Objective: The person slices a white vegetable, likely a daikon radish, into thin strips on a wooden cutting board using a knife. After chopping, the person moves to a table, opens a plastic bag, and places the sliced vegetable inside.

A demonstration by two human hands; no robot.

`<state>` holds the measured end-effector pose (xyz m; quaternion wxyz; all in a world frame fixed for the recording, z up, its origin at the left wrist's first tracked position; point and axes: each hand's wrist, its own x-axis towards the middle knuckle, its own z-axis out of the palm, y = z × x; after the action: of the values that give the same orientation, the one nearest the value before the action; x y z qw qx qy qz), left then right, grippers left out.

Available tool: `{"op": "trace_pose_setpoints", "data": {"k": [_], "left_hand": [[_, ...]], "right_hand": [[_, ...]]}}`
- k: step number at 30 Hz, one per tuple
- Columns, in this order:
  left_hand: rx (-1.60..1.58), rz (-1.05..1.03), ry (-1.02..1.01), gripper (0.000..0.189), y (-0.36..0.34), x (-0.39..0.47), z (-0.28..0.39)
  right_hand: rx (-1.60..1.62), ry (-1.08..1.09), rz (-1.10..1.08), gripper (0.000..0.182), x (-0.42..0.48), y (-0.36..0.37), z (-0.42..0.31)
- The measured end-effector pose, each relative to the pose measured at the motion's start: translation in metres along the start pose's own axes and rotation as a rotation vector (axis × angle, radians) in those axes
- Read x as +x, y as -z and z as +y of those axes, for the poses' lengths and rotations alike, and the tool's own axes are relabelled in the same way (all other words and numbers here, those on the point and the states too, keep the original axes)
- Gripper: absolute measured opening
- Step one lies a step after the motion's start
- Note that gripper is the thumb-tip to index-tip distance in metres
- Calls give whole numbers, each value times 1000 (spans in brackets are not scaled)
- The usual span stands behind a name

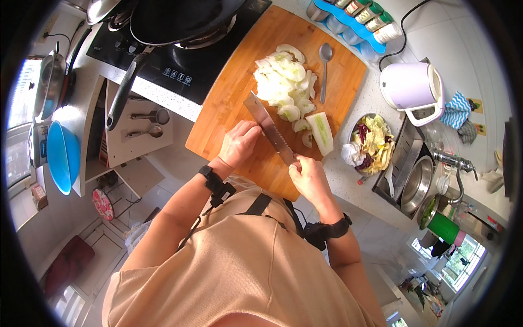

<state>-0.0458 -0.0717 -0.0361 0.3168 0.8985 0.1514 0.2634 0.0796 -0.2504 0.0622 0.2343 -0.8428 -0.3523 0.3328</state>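
Observation:
My right hand (308, 178) grips the handle of a broad kitchen knife (271, 130), its blade slanting up and left over the wooden cutting board (212, 122). Beside the blade is my left hand (240, 144), fingers curled, their tips at or very near the metal. Whether they pinch anything is hidden. Beyond the blade lies a heap of pale, peeled cucumber-like slices (282, 77), some spread towards the right. An uncut length of the same vegetable (321, 133), its seeded face showing, rests near the board's right edge. A metal spoon (324, 67) lies right of the heap.
A black wok (175, 20) stands on the gas hob at upper left, its handle (126, 90) jutting towards me. Right of the board are a bowl of mixed leaves (374, 141), a lilac kettle (408, 88) and a sink with a steel basin (416, 186). A blue-racked spice set (355, 20) stands behind.

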Motion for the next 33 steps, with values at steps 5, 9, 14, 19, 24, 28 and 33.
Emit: {"op": "trace_pose_setpoints", "data": {"k": [5, 9, 14, 19, 24, 28, 33], "left_hand": [[-3, -14, 1, 22, 1, 0, 0], [-4, -9, -9, 21, 2, 1, 1], [4, -7, -16, 21, 0, -1, 0], [11, 1, -24, 20, 1, 1, 2], [27, -2, -6, 19, 3, 12, 3], [-2, 197, 167, 15, 19, 11, -1], [30, 297, 257, 16, 55, 15, -15]], "right_hand": [[-31, -21, -11, 35, 6, -5, 2], [-19, -10, 15, 33, 12, -13, 2], [-25, 25, 45, 28, 27, -27, -2], [26, 118, 174, 23, 34, -33, -1], [51, 34, 201, 21, 23, -11, -13], [24, 19, 82, 25, 14, -7, -6], [61, -38, -126, 36, 15, -14, 5]]}}
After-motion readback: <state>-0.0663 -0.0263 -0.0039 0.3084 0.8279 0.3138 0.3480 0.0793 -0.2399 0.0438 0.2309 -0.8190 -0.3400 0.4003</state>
